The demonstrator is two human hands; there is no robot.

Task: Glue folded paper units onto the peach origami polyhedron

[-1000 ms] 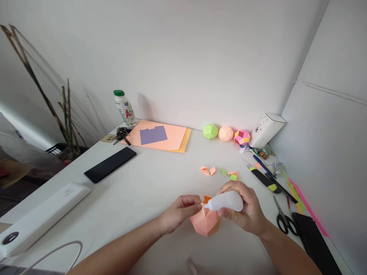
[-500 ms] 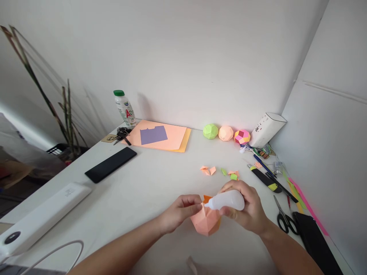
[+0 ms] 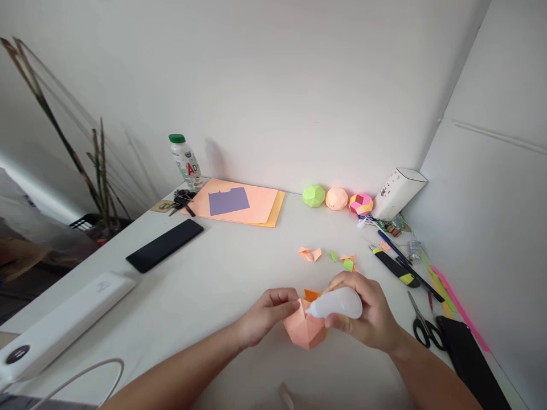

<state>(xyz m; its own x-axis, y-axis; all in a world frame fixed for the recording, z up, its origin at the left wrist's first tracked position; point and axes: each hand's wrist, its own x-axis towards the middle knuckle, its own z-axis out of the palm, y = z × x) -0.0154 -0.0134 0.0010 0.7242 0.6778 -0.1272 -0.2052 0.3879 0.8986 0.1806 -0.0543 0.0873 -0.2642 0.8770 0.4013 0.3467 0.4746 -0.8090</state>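
Note:
My left hand [image 3: 267,316] pinches the rim of a salmon-pink folded paper ball [image 3: 302,332] that is open at the top and rests on the white table [image 3: 222,285]. My right hand [image 3: 367,316] is wrapped round a white glue bottle [image 3: 335,303], tilted so its nozzle points left into the ball's opening. An orange paper flap [image 3: 311,295] sticks up just behind the nozzle.
Small pink and green folded pieces [image 3: 327,256] lie just beyond my hands. Three finished paper balls [image 3: 336,199] sit at the wall. Scissors [image 3: 423,326], pens and a cutter [image 3: 397,267] lie at right. A black phone [image 3: 164,245], paper sheets [image 3: 239,202], a bottle [image 3: 185,162] and a white device [image 3: 64,324] are at left.
The glue nozzle has dipped slightly lower into the ball's opening, and the ball has turned a little in my left hand. Both hands stay in place.

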